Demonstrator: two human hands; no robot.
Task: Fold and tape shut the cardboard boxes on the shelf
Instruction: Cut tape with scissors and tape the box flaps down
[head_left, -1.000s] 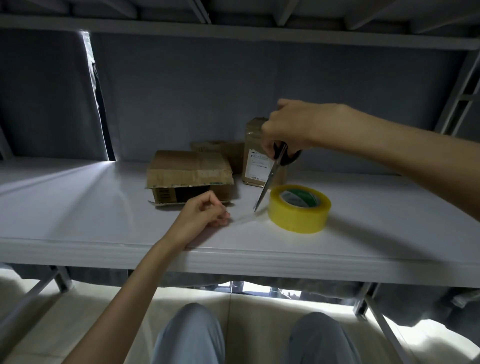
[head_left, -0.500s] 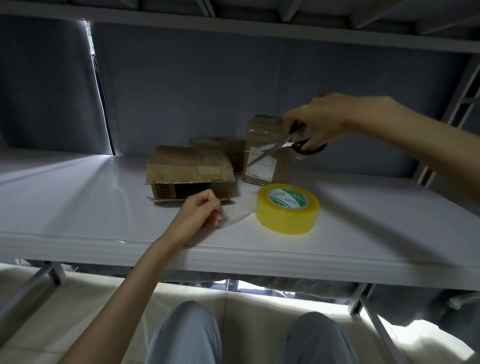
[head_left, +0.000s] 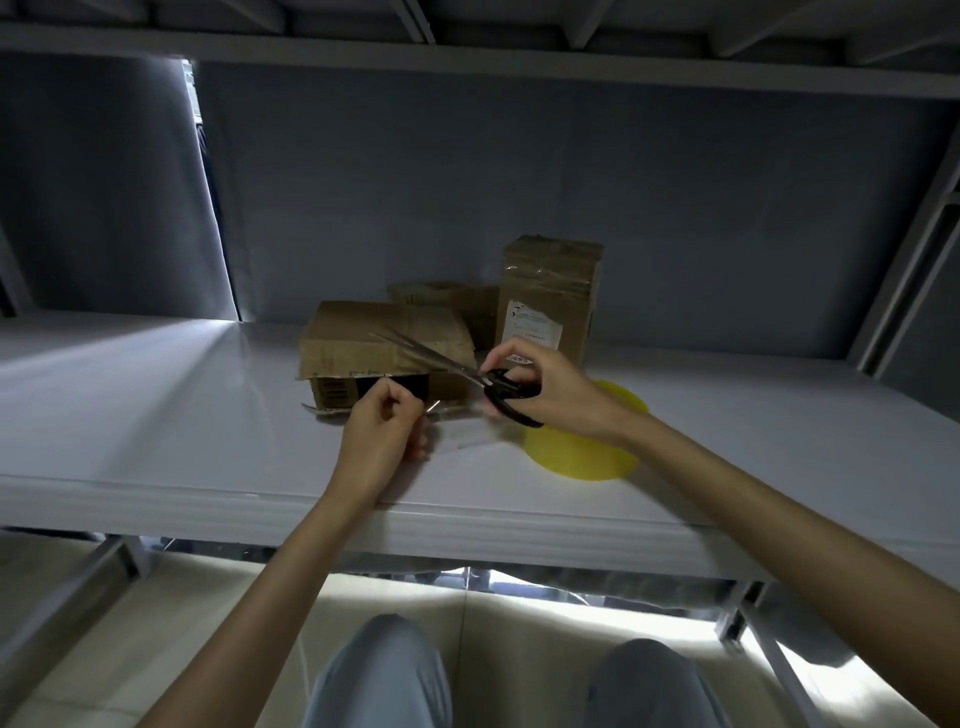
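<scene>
My right hand (head_left: 545, 384) has swung the scissors (head_left: 457, 371) down from above the roll (head_left: 582, 452), fingers curled in the handles. My left hand (head_left: 382, 434) still pinches the tape strip (head_left: 462, 434), seemingly cut free, ready for the flat box (head_left: 363, 343) just beyond.

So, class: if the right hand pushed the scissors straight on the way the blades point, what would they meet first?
Probably the flat cardboard box. The right hand holds the scissors with blades aimed left and away, across that box's top. Depth is unclear; they might pass just above it.
</scene>
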